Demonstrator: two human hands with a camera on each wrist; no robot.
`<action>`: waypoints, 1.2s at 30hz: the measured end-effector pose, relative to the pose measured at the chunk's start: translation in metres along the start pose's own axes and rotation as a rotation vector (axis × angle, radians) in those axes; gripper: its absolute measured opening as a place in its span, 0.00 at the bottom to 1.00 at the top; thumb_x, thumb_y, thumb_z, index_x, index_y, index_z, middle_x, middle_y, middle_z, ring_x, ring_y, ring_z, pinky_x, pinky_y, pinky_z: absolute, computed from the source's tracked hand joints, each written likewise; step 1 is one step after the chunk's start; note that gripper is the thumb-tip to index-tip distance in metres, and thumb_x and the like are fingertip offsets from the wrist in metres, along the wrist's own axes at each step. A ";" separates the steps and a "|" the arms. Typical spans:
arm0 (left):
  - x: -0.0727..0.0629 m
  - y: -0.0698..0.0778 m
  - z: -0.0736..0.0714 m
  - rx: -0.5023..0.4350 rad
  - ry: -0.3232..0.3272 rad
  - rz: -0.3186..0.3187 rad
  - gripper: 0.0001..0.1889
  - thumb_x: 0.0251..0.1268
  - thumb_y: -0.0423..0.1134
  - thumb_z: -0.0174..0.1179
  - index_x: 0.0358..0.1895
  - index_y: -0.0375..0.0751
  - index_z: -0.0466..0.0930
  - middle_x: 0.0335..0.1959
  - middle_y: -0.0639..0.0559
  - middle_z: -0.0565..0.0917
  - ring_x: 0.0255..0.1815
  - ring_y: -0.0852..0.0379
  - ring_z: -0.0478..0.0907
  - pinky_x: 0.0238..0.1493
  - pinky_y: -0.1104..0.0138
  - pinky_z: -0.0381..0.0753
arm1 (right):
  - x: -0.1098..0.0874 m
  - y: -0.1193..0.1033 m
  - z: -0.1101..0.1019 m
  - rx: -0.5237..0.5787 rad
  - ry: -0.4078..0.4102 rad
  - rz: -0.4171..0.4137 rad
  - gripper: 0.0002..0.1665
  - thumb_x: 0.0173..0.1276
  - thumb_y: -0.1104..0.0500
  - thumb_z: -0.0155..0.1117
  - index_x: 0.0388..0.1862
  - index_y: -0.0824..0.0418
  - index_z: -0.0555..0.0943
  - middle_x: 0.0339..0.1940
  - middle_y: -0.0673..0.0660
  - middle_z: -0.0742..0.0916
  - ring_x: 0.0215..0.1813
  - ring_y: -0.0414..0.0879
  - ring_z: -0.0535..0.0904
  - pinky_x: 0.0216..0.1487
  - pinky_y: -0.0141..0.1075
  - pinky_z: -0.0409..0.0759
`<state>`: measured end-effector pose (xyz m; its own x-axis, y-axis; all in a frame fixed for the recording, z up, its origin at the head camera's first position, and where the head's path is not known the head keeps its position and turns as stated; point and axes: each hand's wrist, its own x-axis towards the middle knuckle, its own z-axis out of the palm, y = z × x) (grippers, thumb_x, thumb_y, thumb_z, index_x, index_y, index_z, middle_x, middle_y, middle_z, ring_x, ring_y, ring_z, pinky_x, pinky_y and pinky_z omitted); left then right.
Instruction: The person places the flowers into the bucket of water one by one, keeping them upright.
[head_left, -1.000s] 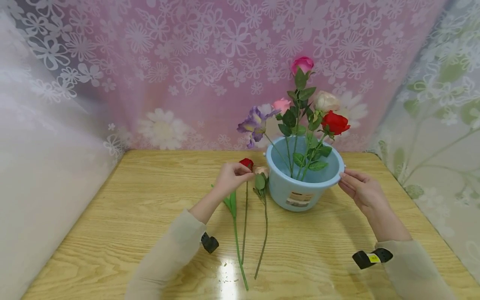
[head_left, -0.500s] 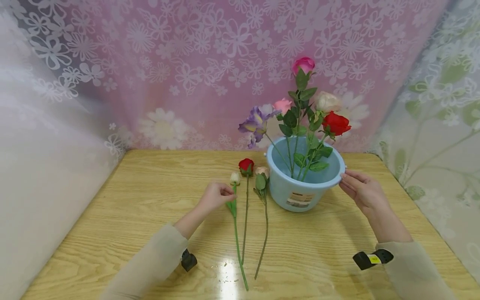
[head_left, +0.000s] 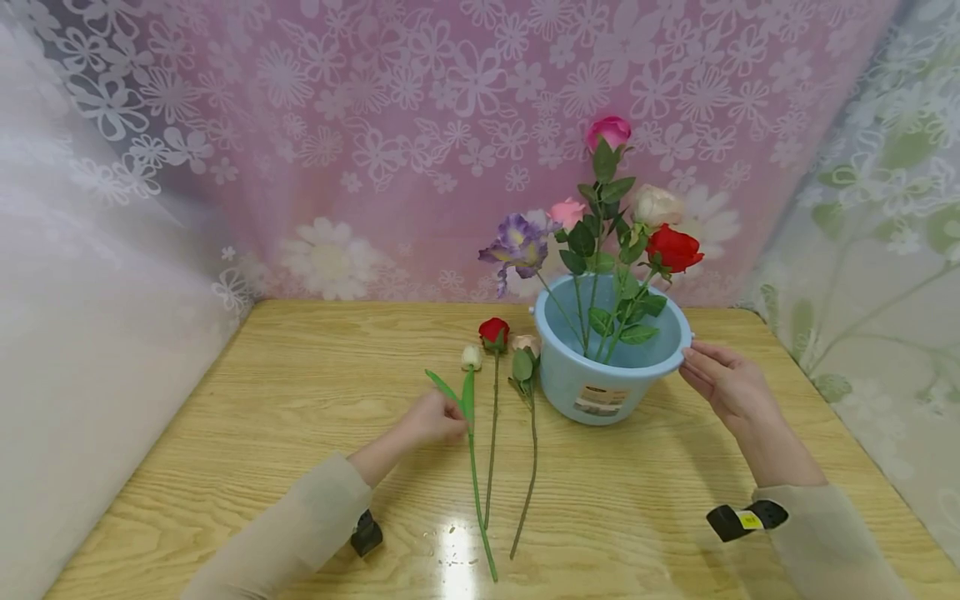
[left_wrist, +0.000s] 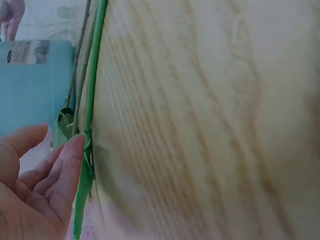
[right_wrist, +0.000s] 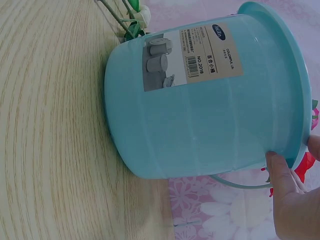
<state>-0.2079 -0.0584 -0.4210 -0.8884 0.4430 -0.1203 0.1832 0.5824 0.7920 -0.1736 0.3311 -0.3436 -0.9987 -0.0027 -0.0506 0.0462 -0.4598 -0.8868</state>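
A white tulip (head_left: 471, 357) with a green stem (left_wrist: 95, 65) lies on the wooden table. My left hand (head_left: 435, 419) is at its leaves; in the left wrist view the fingertips (left_wrist: 76, 145) come right to the stem while the thumb stays apart. To its right lie a red rose (head_left: 493, 332) and a peach rose (head_left: 522, 364), stems toward me. On the right stands a light blue bucket (head_left: 552, 382), its rim held by my right hand (head_left: 731, 396). In the right wrist view one finger (right_wrist: 280, 172) presses below the rim and the thumb meets it from above.
Upright in the bucket are a purple iris (head_left: 517, 243), a magenta rose (head_left: 609, 133), and pink, cream and red roses. A pink floral curtain (head_left: 390, 167) hangs behind the table (head_left: 315, 417). Pale cloth also hangs at both sides.
My left hand has moved back toward me from the red rose's head, down along the tulip to its leaves. The right hand stays at the bucket's rim.
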 end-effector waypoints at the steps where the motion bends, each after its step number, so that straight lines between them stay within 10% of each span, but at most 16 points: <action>1: 0.000 -0.001 0.001 0.003 -0.016 -0.010 0.07 0.55 0.34 0.59 0.24 0.34 0.82 0.18 0.50 0.80 0.20 0.58 0.77 0.23 0.70 0.75 | 0.000 0.000 0.000 0.001 0.001 -0.001 0.08 0.59 0.71 0.58 0.32 0.63 0.83 0.34 0.53 0.84 0.36 0.43 0.81 0.39 0.32 0.77; 36: 0.007 0.002 0.026 0.149 -0.026 -0.142 0.14 0.48 0.35 0.63 0.08 0.39 0.76 0.06 0.54 0.76 0.09 0.62 0.75 0.09 0.74 0.68 | -0.001 0.001 0.000 -0.031 0.005 0.000 0.07 0.59 0.70 0.58 0.31 0.62 0.83 0.34 0.52 0.84 0.36 0.42 0.81 0.39 0.32 0.77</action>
<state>-0.2032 -0.0367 -0.4361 -0.8989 0.3658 -0.2413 0.1191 0.7338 0.6689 -0.1722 0.3310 -0.3443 -0.9986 0.0013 -0.0529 0.0472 -0.4316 -0.9008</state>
